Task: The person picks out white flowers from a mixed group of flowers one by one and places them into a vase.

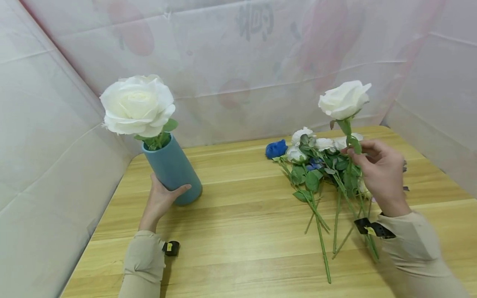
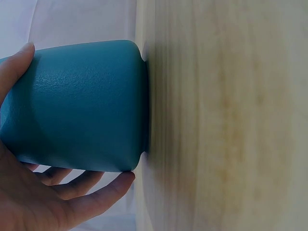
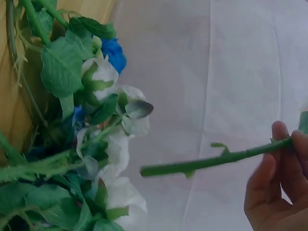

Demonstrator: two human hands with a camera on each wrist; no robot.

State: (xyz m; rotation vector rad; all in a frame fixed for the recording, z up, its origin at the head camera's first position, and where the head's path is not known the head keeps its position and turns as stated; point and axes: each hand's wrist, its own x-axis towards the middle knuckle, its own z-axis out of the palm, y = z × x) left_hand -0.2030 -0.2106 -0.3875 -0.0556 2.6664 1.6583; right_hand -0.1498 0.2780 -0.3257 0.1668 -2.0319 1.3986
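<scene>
A blue-green vase (image 1: 173, 169) stands on the left side of the table, a large white rose (image 1: 138, 105) rising from its mouth. My left hand (image 1: 160, 200) holds the vase low on its body; the left wrist view has the thumb on one side and the fingers along the other. Over the flower pile at the right, my right hand (image 1: 384, 176) pinches the green stem of another white rose (image 1: 344, 101), bloom upward. In the right wrist view, the free lower end of that stem (image 3: 192, 166) sticks out past the fingers.
Several white flowers (image 1: 297, 154), a blue flower (image 1: 276, 149) and green leaves (image 1: 312, 181) lie heaped at the right of the wooden table (image 1: 238, 240), long stems (image 1: 323, 248) pointing toward the near edge. Pale printed sheets (image 1: 223, 62) wall the back and sides.
</scene>
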